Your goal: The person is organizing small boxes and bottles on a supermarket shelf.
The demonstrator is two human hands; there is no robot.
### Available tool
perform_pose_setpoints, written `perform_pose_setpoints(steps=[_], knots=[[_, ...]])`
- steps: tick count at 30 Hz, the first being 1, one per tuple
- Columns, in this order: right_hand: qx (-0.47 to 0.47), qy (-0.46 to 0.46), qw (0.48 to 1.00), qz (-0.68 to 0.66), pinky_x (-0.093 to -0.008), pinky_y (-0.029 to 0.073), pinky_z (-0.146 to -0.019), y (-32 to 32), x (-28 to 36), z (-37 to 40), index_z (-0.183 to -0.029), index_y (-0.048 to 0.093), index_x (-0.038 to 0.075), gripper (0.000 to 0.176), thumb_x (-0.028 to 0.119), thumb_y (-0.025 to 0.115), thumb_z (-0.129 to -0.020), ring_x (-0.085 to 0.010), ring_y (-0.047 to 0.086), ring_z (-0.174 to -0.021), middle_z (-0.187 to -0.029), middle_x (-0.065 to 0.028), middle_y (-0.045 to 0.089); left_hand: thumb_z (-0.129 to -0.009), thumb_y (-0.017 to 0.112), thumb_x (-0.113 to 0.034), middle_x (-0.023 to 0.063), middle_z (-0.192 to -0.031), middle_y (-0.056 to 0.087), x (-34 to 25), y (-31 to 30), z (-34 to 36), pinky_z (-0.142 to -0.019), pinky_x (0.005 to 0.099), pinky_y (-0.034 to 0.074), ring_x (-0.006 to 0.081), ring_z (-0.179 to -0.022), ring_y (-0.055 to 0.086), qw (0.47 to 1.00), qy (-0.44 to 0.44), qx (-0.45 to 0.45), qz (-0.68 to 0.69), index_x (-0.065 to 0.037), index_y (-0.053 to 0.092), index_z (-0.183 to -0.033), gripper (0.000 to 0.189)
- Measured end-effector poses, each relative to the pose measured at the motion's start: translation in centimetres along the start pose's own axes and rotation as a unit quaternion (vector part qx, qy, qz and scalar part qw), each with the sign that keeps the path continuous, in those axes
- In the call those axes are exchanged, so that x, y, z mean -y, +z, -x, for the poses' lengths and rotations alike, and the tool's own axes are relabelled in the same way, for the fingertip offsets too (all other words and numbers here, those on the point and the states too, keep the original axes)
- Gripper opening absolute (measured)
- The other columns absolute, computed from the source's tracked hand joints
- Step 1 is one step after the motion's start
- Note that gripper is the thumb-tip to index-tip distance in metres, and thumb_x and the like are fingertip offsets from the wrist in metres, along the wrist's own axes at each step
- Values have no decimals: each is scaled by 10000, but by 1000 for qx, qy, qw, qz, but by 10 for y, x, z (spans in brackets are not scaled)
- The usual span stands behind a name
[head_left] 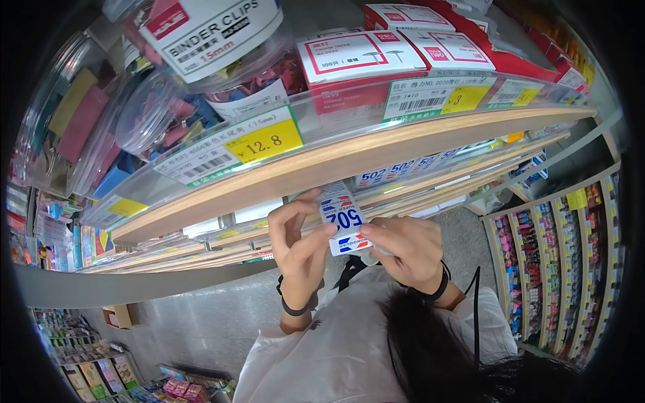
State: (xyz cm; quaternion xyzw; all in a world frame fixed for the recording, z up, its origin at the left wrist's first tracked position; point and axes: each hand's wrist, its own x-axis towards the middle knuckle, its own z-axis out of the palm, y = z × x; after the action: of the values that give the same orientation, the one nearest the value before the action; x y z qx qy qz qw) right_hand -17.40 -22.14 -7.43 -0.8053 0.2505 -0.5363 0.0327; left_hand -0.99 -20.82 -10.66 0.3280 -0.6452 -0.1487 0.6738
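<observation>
White 502 glue box [342, 209] gripped in left fingers [314, 242] and right fingers [384, 238], near wooden shelf [349, 149].

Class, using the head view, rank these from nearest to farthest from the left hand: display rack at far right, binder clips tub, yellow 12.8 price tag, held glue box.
1. Glue box: touching the left hand.
2. Price tag: above that hand, on the shelf edge.
3. Binder clips tub: behind the tag, upper left.
4. Display rack: far right, across the floor.

Glue box [345, 220] partly hidden by hands [295, 238] [405, 248]
</observation>
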Motion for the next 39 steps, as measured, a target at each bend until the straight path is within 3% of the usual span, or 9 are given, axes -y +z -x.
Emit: perform_pose_setpoints(steps=[10,12,19,21,32,39], knots=[[-1,23,1000,11,-275,474,-514,6,-9,1,-1057,647,18,423,-14,691,-637,-166,591,-592,-762,-59,621,-693,602,172,173,-1095,423,9,0,1,-915,467,485,345,-1084,517,998,-24,21,-50,-76,592,-1059,442],[8,34,999,10,-282,473,-515,6,-10,-2,-1069,641,13,419,-20,687,-653,-173,591,-590,-759,-66,621,-801,577,77,153,-1090,438,10,1,-1,-913,441,464,328,-1085,518,993,-19,34,-108,-74,495,-1138,378],[-18,57,998,-11,-292,455,-497,9,-14,-4,-1100,628,12,427,-51,682,-681,-186,590,-571,-725,-83,623,-817,591,71,160,-1188,453,12,3,3,-951,366,425,257,-1095,519,982,-67,4,-179,7,469,-1201,409],[-20,56,998,-12,-288,453,-491,8,-16,-2,-1092,630,14,429,-64,681,-672,-186,589,-562,-725,-86,629,-841,582,58,183,-1226,454,10,6,1,-948,363,427,256,-1098,523,972,-117,-4,-202,31,458,-1220,399],[-50,80,995,-24,-285,463,-490,-2,-21,6,-1097,625,16,448,-104,654,-666,-199,602,-550,-726,-105,643,-866,563,39,181,-1143,519,8,15,-10,-852,343,442,248,-996,565,955,-118,6,-272,41,446,-1221,374],[15,114,993,2,-308,474,-511,5,-15,-10,-1199,563,16,457,-19,633,-748,-221,610,-576,-796,-100,654,-868,559,42,175,-1097,537,10,15,-13,-860,340,445,260,-986,586,955,-105,10,-276,39,478,-1173,316]])
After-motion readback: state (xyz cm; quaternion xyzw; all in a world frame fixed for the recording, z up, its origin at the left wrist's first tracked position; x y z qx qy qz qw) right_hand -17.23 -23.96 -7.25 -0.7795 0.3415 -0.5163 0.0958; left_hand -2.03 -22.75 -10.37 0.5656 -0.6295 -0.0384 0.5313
